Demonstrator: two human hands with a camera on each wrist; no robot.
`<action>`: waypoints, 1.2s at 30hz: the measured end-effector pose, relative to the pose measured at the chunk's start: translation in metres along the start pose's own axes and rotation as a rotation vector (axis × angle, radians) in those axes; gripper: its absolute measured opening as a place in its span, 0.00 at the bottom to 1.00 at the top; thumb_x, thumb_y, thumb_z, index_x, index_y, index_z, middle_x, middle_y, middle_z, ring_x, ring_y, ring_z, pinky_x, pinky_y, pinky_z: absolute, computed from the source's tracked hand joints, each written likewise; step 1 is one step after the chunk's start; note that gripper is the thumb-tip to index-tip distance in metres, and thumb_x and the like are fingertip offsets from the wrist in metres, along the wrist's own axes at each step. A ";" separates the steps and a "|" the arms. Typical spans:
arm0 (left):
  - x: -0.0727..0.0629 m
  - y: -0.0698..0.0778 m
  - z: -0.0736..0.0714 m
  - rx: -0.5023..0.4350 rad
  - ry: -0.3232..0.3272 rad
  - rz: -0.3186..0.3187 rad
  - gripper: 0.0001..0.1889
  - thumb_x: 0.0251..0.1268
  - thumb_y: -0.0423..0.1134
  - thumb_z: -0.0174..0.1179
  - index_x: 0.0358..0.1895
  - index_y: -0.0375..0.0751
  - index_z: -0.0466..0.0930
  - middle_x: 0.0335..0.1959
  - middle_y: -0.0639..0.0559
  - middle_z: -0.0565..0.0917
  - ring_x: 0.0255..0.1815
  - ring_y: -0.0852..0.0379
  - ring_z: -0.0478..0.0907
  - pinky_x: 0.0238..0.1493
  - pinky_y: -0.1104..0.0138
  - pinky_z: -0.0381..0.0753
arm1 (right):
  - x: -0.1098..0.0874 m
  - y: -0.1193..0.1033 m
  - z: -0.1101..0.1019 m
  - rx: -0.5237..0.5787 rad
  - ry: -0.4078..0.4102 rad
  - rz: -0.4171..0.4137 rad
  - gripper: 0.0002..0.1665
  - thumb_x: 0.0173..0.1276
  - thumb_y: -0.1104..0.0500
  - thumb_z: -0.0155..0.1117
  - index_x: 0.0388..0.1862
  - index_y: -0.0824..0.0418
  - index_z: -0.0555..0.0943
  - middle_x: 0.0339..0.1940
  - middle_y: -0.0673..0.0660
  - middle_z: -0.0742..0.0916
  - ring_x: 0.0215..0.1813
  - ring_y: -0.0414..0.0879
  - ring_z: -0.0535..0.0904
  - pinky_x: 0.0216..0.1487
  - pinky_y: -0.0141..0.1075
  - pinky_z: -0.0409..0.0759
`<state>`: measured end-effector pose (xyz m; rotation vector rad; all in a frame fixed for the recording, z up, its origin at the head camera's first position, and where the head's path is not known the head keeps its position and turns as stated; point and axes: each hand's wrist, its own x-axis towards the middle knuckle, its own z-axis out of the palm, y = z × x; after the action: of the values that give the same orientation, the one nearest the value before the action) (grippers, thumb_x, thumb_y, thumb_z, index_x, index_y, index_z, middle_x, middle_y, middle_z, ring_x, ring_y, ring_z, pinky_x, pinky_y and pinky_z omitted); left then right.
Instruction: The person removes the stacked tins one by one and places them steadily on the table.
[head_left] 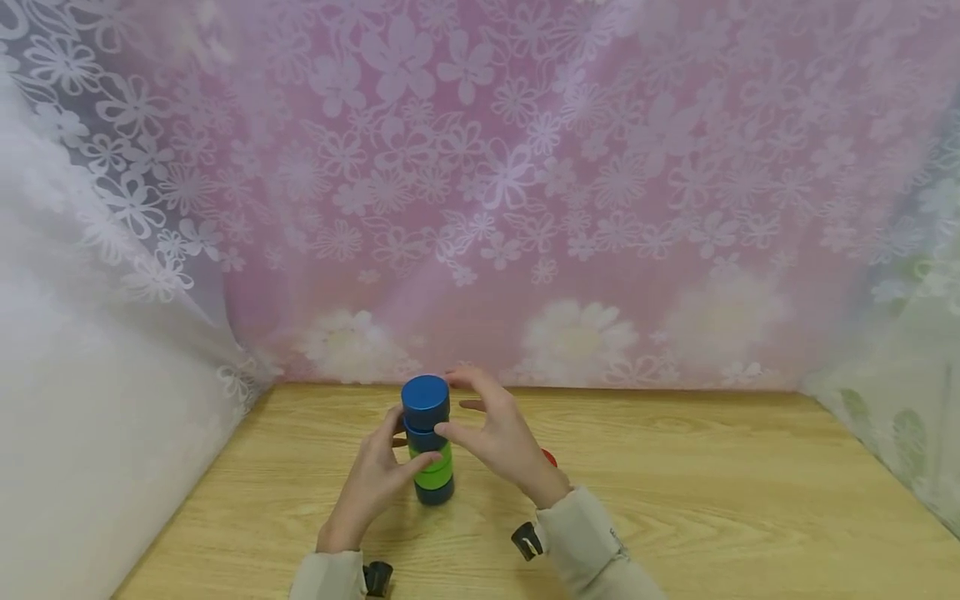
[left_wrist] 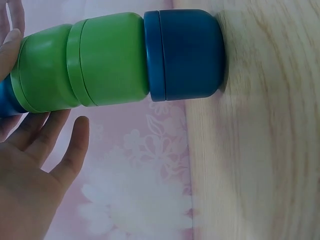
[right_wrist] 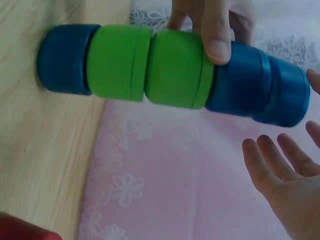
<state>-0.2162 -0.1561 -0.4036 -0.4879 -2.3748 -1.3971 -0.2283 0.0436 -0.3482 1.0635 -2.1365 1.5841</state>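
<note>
Nearest of all, the left hand (head_left: 375, 479) grasps the stack of tins (right_wrist: 172, 72), its thumb (right_wrist: 218, 50) across the seam between the upper green tin (right_wrist: 175, 80) and the middle blue tin (right_wrist: 237, 82), its other fingers going round behind. On the opposite side the right hand (head_left: 498, 433) is loosely spread about the top blue tin (head_left: 426, 392), clenching nothing; most of its fingers are clear of the side, though I cannot tell if one tip touches. Below the left fingers come the lower green tin (left_wrist: 115, 60) and then the bottom blue tin (left_wrist: 192, 55), which stands on the table (head_left: 675, 467). So five tins are up, and the stacking looks well along; what seems left is to true up the top (the upper tins look out of line with the base) and let go. Beyond the right wrist, a red thing (head_left: 550, 457) sits apart, mostly hidden; whether it belongs on the tower I cannot say. Farthest from the fingers hangs a flowered cloth (head_left: 585, 208).
</note>
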 end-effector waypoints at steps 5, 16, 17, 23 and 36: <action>0.001 -0.001 0.000 0.000 0.001 0.003 0.38 0.56 0.29 0.76 0.70 0.34 0.68 0.59 0.41 0.82 0.56 0.42 0.81 0.53 0.44 0.82 | 0.002 0.001 0.007 0.020 -0.013 -0.009 0.34 0.62 0.71 0.75 0.66 0.68 0.74 0.66 0.65 0.77 0.66 0.59 0.75 0.60 0.56 0.79; -0.001 -0.003 0.000 -0.011 -0.004 -0.017 0.37 0.55 0.29 0.76 0.69 0.34 0.70 0.60 0.42 0.82 0.55 0.43 0.81 0.54 0.45 0.82 | 0.005 0.005 0.018 0.015 0.000 -0.004 0.33 0.60 0.72 0.75 0.65 0.68 0.75 0.65 0.64 0.78 0.65 0.58 0.76 0.59 0.49 0.81; -0.001 -0.003 0.000 -0.016 -0.006 -0.026 0.37 0.55 0.29 0.77 0.69 0.35 0.70 0.60 0.43 0.82 0.55 0.43 0.81 0.54 0.45 0.81 | 0.004 0.006 0.019 0.016 0.003 0.002 0.33 0.60 0.72 0.75 0.65 0.68 0.75 0.65 0.64 0.78 0.64 0.58 0.76 0.58 0.49 0.82; -0.003 -0.002 0.000 -0.008 -0.009 -0.028 0.37 0.55 0.30 0.77 0.69 0.36 0.70 0.59 0.44 0.82 0.55 0.44 0.81 0.54 0.46 0.81 | 0.002 0.010 0.023 0.010 0.004 0.019 0.31 0.62 0.71 0.75 0.64 0.66 0.76 0.66 0.63 0.77 0.64 0.58 0.76 0.58 0.50 0.82; 0.003 0.000 -0.004 -0.010 -0.014 -0.025 0.39 0.55 0.31 0.77 0.70 0.38 0.69 0.57 0.45 0.83 0.56 0.45 0.81 0.55 0.43 0.80 | 0.007 0.007 0.018 -0.009 0.045 0.011 0.29 0.61 0.72 0.75 0.61 0.66 0.78 0.65 0.63 0.78 0.63 0.58 0.77 0.58 0.48 0.82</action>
<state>-0.2185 -0.1596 -0.4007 -0.4739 -2.3943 -1.4224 -0.2344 0.0256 -0.3558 1.0054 -2.1217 1.5862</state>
